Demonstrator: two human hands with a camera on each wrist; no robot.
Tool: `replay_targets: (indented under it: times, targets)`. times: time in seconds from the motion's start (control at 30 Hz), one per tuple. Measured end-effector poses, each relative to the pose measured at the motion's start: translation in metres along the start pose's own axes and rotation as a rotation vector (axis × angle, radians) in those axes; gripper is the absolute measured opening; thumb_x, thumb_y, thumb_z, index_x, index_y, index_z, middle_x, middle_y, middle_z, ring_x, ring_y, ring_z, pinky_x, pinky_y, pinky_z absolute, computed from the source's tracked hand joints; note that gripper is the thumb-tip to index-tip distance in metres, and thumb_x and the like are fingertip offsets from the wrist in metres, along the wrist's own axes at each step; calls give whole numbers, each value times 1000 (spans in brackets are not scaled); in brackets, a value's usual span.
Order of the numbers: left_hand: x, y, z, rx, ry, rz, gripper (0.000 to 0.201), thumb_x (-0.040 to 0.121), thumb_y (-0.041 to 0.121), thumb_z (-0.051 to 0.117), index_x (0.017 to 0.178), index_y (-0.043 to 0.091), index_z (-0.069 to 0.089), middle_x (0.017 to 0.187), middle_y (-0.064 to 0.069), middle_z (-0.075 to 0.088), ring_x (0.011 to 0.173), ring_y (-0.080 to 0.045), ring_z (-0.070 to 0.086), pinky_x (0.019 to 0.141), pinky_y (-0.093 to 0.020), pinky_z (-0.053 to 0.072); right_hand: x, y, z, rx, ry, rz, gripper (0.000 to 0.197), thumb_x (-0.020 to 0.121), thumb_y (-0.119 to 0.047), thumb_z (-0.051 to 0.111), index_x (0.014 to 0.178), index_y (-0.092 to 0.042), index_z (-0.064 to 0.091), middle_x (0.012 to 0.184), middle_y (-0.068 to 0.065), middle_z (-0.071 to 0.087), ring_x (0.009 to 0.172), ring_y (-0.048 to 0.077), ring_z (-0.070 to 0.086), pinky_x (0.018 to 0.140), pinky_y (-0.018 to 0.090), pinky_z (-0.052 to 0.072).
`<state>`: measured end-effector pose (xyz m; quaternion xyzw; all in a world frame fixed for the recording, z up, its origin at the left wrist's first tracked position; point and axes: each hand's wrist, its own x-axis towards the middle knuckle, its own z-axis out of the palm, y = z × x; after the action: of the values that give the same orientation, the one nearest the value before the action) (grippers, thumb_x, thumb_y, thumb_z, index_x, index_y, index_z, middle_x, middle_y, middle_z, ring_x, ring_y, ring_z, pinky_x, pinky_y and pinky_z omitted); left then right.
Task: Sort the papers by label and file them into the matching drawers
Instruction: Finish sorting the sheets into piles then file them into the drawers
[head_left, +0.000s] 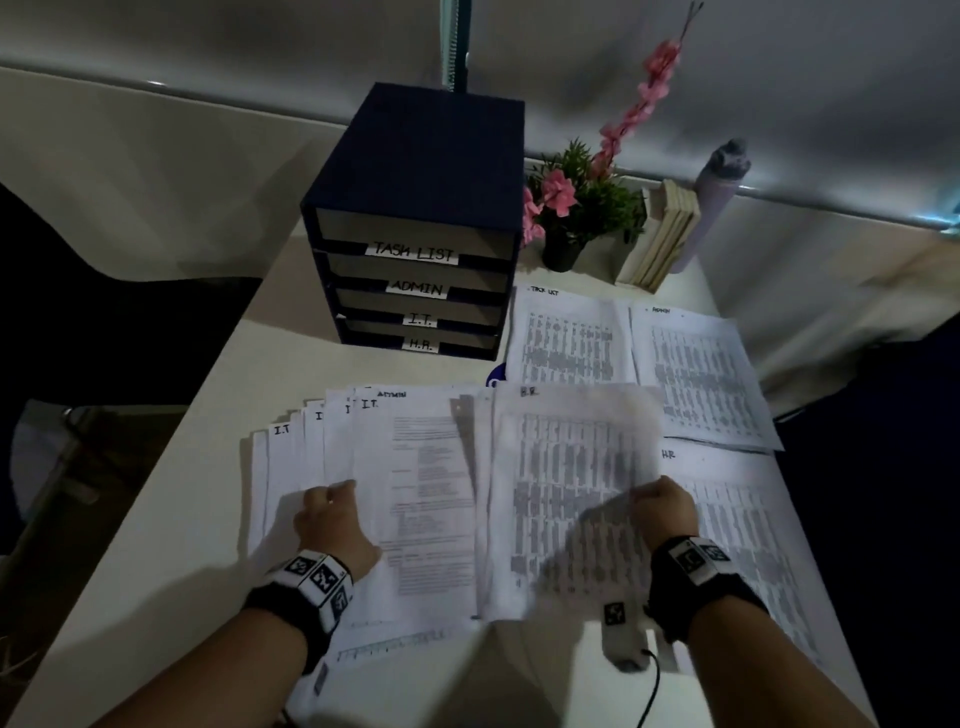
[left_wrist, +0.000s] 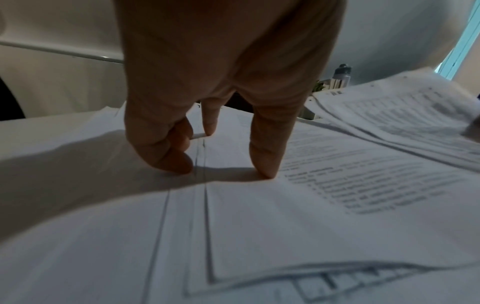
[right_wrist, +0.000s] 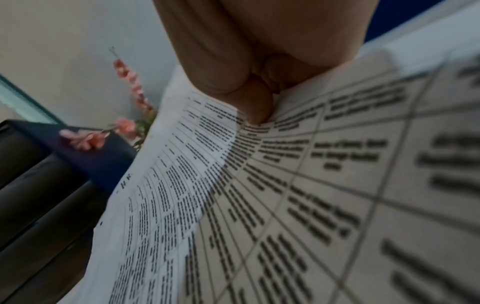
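Currently our right hand (head_left: 666, 506) pinches the white printed H.R. table sheet (head_left: 566, 499), its matching H.R. pile (head_left: 737, 525) just right; left hand (head_left: 332, 525) fingertips press the fanned I.T. papers (head_left: 311, 457).

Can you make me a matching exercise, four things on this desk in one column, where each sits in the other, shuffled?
Things:
1. TASK LIST drawer
2. H.R. drawer
3. water bottle
4. H.R. sheet

Places:
A. pinched in the right hand
B. bottom of the drawer unit
C. top of the drawer unit
D. behind the books

Pairs: 1-C, 2-B, 3-D, 4-A
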<state>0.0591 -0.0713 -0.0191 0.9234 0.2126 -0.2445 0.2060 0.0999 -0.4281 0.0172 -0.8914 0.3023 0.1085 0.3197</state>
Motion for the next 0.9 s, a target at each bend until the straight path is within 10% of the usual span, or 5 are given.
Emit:
replay_targets:
  times: [0.17,0.43,0.57,0.77,0.9]
  targets:
    - [5,6,-1,84,-21,-64,97,70,31,75,148,26,18,146,-12,18,132,-34,32,114,-36,29,36,45,-60,-118,45,150,29,94,-11,48,112,8,61,116,26,63,108,38,61,81,34,47]
    - [4,10,5,134,6,-94,95,71,27,70,149,26,17,146,-14,18,135,-35,28,116,-39,24,55,114,-111,-274,52,288,27,90,-11,57,106,11,60,88,23,61,78,35,57,69,35,43]
    - [2,12,4,161,17,-88,95,70,27,71,149,24,18,146,-15,19,135,-33,30,116,-36,26,57,127,-123,-262,49,306,46,81,-22,70,113,8,56,108,28,62,95,41,62,78,39,51]
    - [-3,15,4,145,26,-103,92,74,25,68,150,25,17,148,-14,18,136,-33,29,116,-35,27,43,114,-106,-440,259,168,73,77,-29,70,140,-19,33,138,18,34,122,41,38,100,56,36]
    - [-4,18,4,170,33,-106,93,74,26,68,150,24,15,148,-14,19,137,-31,26,117,-35,24,32,83,-67,-447,82,-27,70,81,-44,63,142,-30,32,148,9,28,133,35,34,105,52,38]
